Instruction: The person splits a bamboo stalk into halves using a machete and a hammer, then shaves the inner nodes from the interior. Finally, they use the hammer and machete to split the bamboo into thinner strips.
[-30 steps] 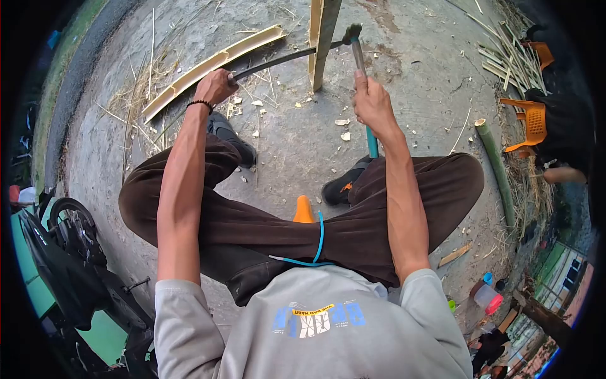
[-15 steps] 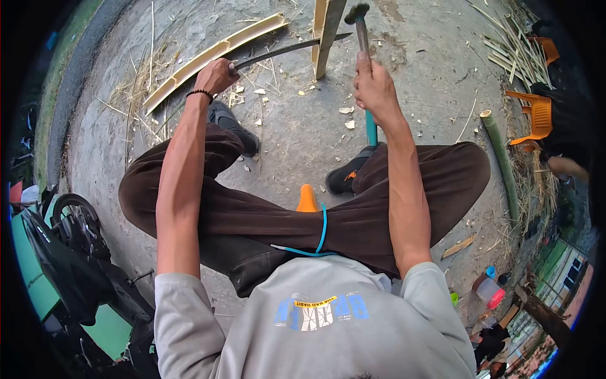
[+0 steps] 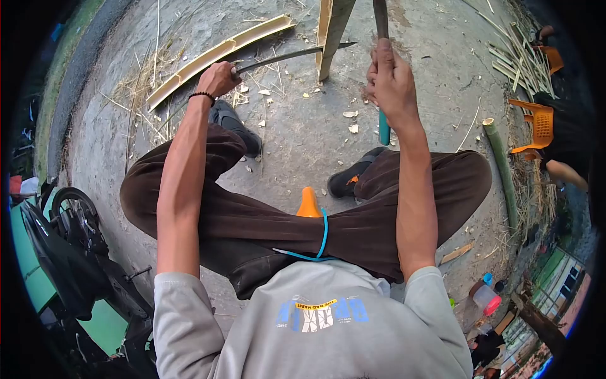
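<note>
My left hand (image 3: 218,79) is closed around the handle of a long dark blade (image 3: 284,57). The blade reaches right and crosses an upright split bamboo piece (image 3: 334,35), its tip showing past the right side. To the right of the bamboo, my right hand (image 3: 392,82) grips a hammer (image 3: 384,129) by its shaft; the teal handle end hangs below the fist, and the head is cut off by the top edge of the view.
A curved split bamboo length (image 3: 218,57) lies at upper left. Bamboo strips (image 3: 514,60), a green bamboo pole (image 3: 502,164) and an orange chair (image 3: 540,126) are on the right, near a person's arm. A motorcycle (image 3: 76,252) stands at lower left.
My right hand has moved slightly right with the hammer, whose head has risen out of view. The blade sits slightly lower in the view, still across the bamboo.
</note>
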